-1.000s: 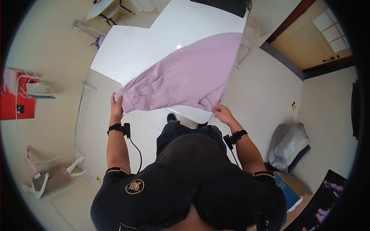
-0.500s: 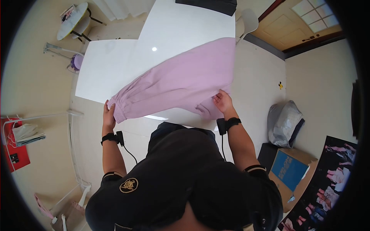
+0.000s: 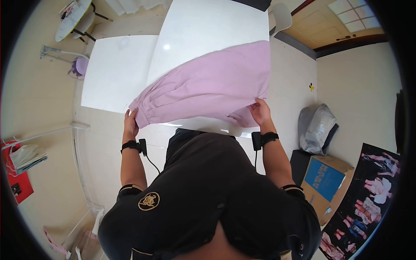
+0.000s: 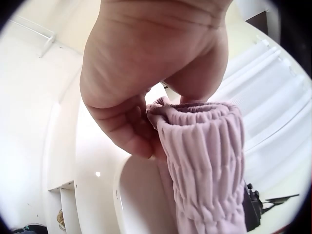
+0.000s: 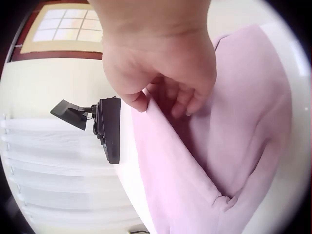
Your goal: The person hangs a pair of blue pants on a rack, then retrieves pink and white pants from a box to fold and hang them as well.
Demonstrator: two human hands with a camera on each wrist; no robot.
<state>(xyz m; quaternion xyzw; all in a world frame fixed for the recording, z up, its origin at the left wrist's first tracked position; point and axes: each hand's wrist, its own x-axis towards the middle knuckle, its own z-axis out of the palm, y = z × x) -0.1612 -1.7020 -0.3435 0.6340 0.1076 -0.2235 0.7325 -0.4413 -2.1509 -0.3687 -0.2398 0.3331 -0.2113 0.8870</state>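
Observation:
A pale lilac garment (image 3: 208, 82) with a gathered elastic end lies across the white table (image 3: 216, 26), its near edge along the table's front. At the left, my left hand (image 3: 131, 123) grips the elastic end. The left wrist view shows the ribbed elastic band (image 4: 202, 165) in layers, the fingers behind it and the thumb partly hidden. My right hand (image 3: 263, 115) pinches the cloth near the wide right end. In the right wrist view, the thumb presses a fabric edge (image 5: 165, 131) against fingers partly inside a fold, which opens into a deep pocket of cloth.
A black object (image 3: 253, 3) sits at the table's far end, with a white chair (image 3: 281, 18) beside it. On the floor to the right are a grey plastic bag (image 3: 316, 130) and a cardboard box (image 3: 326, 180). A clothes rack (image 3: 43, 136) stands at the left.
The right hand has moved from the near right corner of the garment up along its right end, now pinching farther in. The left hand keeps its hold on the elastic end. The head view has shifted.

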